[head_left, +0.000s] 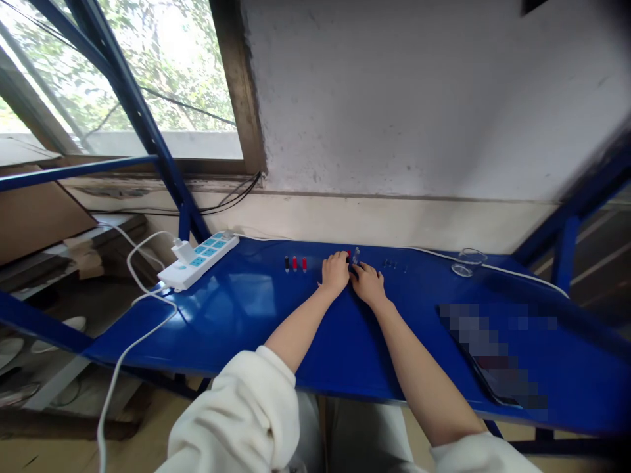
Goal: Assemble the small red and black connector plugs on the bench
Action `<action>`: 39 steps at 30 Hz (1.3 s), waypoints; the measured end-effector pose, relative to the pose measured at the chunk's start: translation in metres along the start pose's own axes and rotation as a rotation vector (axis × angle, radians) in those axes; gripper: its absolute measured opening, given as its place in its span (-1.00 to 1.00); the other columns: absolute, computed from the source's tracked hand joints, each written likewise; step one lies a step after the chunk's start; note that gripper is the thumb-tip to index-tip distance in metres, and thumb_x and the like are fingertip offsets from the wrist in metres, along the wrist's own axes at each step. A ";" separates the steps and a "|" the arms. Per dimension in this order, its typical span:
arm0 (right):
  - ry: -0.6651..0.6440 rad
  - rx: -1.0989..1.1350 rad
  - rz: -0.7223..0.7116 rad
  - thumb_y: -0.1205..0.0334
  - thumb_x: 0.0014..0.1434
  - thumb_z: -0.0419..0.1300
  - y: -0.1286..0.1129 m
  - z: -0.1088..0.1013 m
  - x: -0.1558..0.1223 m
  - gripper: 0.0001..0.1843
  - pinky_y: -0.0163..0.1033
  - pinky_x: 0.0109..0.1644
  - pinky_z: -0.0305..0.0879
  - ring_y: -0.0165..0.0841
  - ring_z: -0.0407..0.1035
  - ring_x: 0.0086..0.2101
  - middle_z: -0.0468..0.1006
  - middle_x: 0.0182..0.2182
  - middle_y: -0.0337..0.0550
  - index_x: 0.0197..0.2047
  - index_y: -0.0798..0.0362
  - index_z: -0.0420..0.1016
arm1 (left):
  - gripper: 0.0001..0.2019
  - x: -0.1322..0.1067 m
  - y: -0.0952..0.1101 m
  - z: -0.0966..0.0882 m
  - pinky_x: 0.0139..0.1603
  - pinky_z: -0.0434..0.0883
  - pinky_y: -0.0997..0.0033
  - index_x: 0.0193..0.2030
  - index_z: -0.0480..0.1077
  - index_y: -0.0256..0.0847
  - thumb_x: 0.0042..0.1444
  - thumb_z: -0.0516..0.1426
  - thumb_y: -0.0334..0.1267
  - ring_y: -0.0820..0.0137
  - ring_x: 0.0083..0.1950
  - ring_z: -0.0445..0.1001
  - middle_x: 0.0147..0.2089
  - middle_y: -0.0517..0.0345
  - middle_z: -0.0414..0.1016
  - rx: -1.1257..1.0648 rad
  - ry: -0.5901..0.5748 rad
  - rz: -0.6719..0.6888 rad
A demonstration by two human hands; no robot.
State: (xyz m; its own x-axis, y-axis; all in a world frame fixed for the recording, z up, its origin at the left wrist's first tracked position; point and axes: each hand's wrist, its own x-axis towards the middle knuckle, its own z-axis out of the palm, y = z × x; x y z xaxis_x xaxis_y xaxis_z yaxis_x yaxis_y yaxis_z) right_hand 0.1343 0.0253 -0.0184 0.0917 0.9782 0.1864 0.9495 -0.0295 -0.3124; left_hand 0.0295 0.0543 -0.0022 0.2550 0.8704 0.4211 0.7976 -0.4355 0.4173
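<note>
My left hand [336,273] and my right hand [369,284] are close together near the back of the blue table [236,328]. The left fingers are bent together around a small red-and-black piece [349,253], mostly hidden by them. My right fingers curl in beside it, and what they pinch is too small to make out. Just beyond the fingertips stands a small clear piece [357,251]. To the left, a short black cylinder [286,263] with a pale end is lined up beside two red cylinders [300,263]. Right of my hands lie several tiny clear or dark pieces [389,264].
A white power strip [200,261] with a plugged-in adapter is at the left, its cable hanging over the edge. At the back right is a clear round container [463,268]. A dark, pixelated flat object [493,355] lies at the right. Blue frame posts flank the table.
</note>
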 end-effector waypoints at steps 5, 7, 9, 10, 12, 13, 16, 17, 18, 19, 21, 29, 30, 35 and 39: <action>-0.009 -0.001 -0.002 0.10 0.22 -0.14 0.000 0.003 0.001 -0.54 0.14 0.15 -0.17 -0.20 -0.03 0.15 0.16 0.16 -0.01 0.15 0.00 0.20 | -0.89 0.001 -0.005 0.000 -0.17 0.26 0.32 -0.26 0.33 -0.22 0.08 0.02 -0.41 0.30 -0.18 0.37 -0.23 0.03 0.40 -0.065 0.057 -0.051; -0.014 -0.007 -0.002 0.10 0.22 -0.15 0.000 0.003 0.001 -0.54 0.14 0.16 -0.18 -0.21 -0.03 0.15 0.16 0.16 -0.01 0.15 0.00 0.19 | -0.90 -0.002 -0.007 0.000 -0.20 0.26 0.35 -0.30 0.34 -0.21 0.09 0.02 -0.40 0.33 -0.22 0.38 -0.26 0.05 0.41 -0.089 0.079 -0.050; -0.023 -0.012 0.001 0.09 0.22 -0.15 0.000 0.004 0.002 -0.54 0.14 0.16 -0.19 -0.21 -0.04 0.15 0.15 0.17 -0.02 0.16 -0.01 0.19 | -0.90 -0.006 -0.009 -0.002 -0.23 0.26 0.37 -0.32 0.34 -0.20 0.08 0.02 -0.41 0.35 -0.26 0.38 -0.28 0.08 0.41 -0.120 0.107 -0.040; -0.029 -0.013 0.003 0.09 0.23 -0.16 0.000 0.004 0.002 -0.54 0.14 0.16 -0.19 -0.22 -0.05 0.16 0.14 0.17 -0.02 0.16 -0.01 0.18 | -0.91 -0.009 -0.010 -0.004 -0.25 0.26 0.39 -0.33 0.33 -0.20 0.08 0.02 -0.41 0.36 -0.28 0.38 -0.29 0.09 0.41 -0.140 0.123 -0.035; -0.034 -0.013 0.004 0.08 0.23 -0.17 0.000 0.004 0.003 -0.53 0.15 0.17 -0.20 -0.23 -0.06 0.16 0.13 0.17 -0.03 0.16 -0.01 0.17 | -0.91 -0.015 -0.012 -0.010 -0.28 0.26 0.41 -0.35 0.33 -0.19 0.07 0.03 -0.40 0.39 -0.31 0.37 -0.31 0.11 0.41 -0.195 0.151 -0.031; -0.035 -0.014 0.004 0.07 0.23 -0.17 0.000 0.005 0.003 -0.53 0.15 0.17 -0.20 -0.23 -0.07 0.17 0.13 0.18 -0.03 0.16 -0.01 0.17 | -0.92 -0.019 -0.013 -0.013 -0.29 0.27 0.42 -0.35 0.33 -0.19 0.07 0.03 -0.40 0.41 -0.33 0.37 -0.31 0.12 0.41 -0.227 0.159 -0.034; -0.038 -0.016 -0.001 0.07 0.23 -0.18 0.001 0.006 0.005 -0.52 0.16 0.17 -0.21 -0.23 -0.08 0.17 0.12 0.18 -0.04 0.17 -0.01 0.15 | -0.94 -0.030 -0.015 -0.028 -0.32 0.28 0.43 -0.37 0.35 -0.19 0.04 0.06 -0.37 0.43 -0.38 0.37 -0.33 0.13 0.42 -0.331 0.167 -0.068; -0.041 -0.016 -0.002 0.07 0.23 -0.19 0.001 0.006 0.005 -0.52 0.16 0.17 -0.21 -0.23 -0.08 0.17 0.12 0.18 -0.04 0.18 -0.01 0.15 | -0.95 -0.034 -0.016 -0.034 -0.33 0.28 0.44 -0.38 0.35 -0.19 0.03 0.06 -0.36 0.44 -0.39 0.37 -0.34 0.13 0.42 -0.368 0.170 -0.084; -0.043 -0.015 -0.002 0.07 0.23 -0.19 0.002 0.007 0.005 -0.52 0.17 0.17 -0.21 -0.23 -0.08 0.17 0.12 0.18 -0.04 0.18 -0.01 0.14 | -0.95 -0.038 -0.016 -0.038 -0.34 0.28 0.44 -0.39 0.35 -0.19 0.02 0.07 -0.35 0.44 -0.41 0.37 -0.36 0.14 0.43 -0.406 0.176 -0.100; -0.043 -0.013 -0.002 0.07 0.23 -0.19 0.002 0.007 0.005 -0.52 0.17 0.17 -0.22 -0.23 -0.08 0.17 0.12 0.18 -0.05 0.18 -0.01 0.15 | -0.96 -0.041 -0.017 -0.043 -0.35 0.28 0.44 -0.40 0.36 -0.19 0.01 0.08 -0.34 0.45 -0.42 0.36 -0.37 0.15 0.43 -0.443 0.185 -0.118; -0.042 -0.010 -0.001 0.07 0.23 -0.20 0.002 0.008 0.006 -0.51 0.17 0.17 -0.23 -0.22 -0.07 0.17 0.12 0.18 -0.05 0.18 -0.01 0.15 | -0.96 -0.048 -0.019 -0.049 -0.37 0.28 0.46 -0.41 0.36 -0.19 0.00 0.09 -0.32 0.46 -0.44 0.36 -0.40 0.16 0.44 -0.510 0.214 -0.145; -0.055 -0.027 -0.003 0.06 0.23 -0.22 0.004 0.009 0.008 -0.50 0.18 0.17 -0.19 -0.19 -0.08 0.17 0.12 0.18 -0.07 0.19 -0.03 0.13 | -0.94 -0.062 -0.030 -0.049 -0.37 0.28 0.48 -0.42 0.37 -0.21 -0.01 0.09 -0.30 0.47 -0.43 0.36 -0.42 0.17 0.43 -0.606 0.239 -0.156; -0.056 -0.022 -0.003 0.06 0.23 -0.22 0.005 0.009 0.008 -0.50 0.18 0.17 -0.20 -0.19 -0.08 0.17 0.12 0.18 -0.08 0.19 -0.03 0.13 | -0.94 -0.062 -0.031 -0.048 -0.36 0.29 0.48 -0.42 0.37 -0.21 0.00 0.09 -0.29 0.47 -0.43 0.36 -0.43 0.17 0.42 -0.607 0.244 -0.158; -0.040 0.009 -0.026 0.10 0.23 -0.17 0.002 0.004 0.001 -0.54 0.16 0.16 -0.18 -0.21 -0.02 0.14 0.18 0.15 -0.07 0.15 -0.01 0.20 | -0.91 -0.062 -0.034 -0.049 -0.36 0.31 0.46 -0.39 0.37 -0.22 0.00 0.10 -0.26 0.48 -0.46 0.37 -0.47 0.19 0.39 -0.653 0.253 -0.196; -0.042 0.017 -0.089 0.17 0.19 -0.07 -0.007 -0.006 -0.010 -0.63 0.06 0.06 0.04 -0.20 0.12 0.05 0.28 0.06 -0.04 0.04 0.01 0.31 | -0.90 -0.061 -0.032 -0.051 -0.39 0.30 0.49 -0.41 0.37 -0.23 -0.02 0.12 -0.25 0.50 -0.49 0.36 -0.50 0.20 0.37 -0.738 0.268 -0.221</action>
State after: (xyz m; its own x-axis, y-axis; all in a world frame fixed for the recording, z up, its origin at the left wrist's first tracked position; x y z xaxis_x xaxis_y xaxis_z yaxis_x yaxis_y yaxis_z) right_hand 0.1288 0.0145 -0.0131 -0.0063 0.9846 0.1747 0.9481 0.0614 -0.3120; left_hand -0.0397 0.0032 -0.0007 -0.0798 0.9101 0.4066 0.2247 -0.3809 0.8969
